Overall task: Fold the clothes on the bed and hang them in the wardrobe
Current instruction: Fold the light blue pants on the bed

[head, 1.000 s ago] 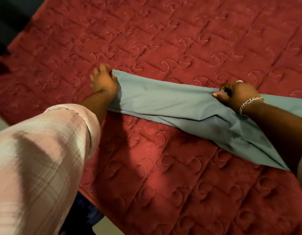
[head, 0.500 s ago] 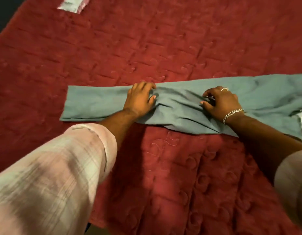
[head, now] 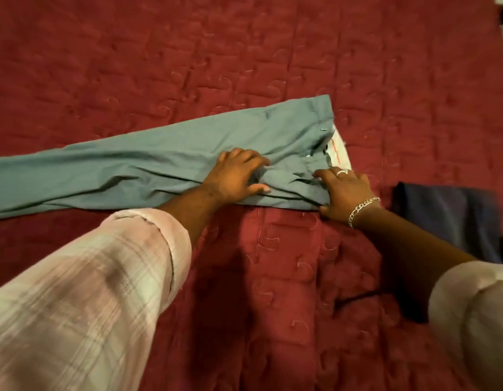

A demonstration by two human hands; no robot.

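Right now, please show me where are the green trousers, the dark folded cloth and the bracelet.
green trousers (head: 148, 167): head view, on the leg part.
dark folded cloth (head: 453, 213): head view, on its top surface.
bracelet (head: 362, 206): head view, on the chain at the right wrist.

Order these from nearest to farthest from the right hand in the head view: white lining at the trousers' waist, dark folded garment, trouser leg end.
From the right hand:
1. White lining, just beyond the fingers.
2. Dark folded garment, to its right.
3. Trouser leg end, far left.

The trousers (head: 148, 162) are lying across the bed (head: 272, 52) from left edge to centre-right. Both hands are resting on their right end, left hand (head: 233, 176) left of right hand (head: 343, 190). A folded garment (head: 453, 218) is lying at right.
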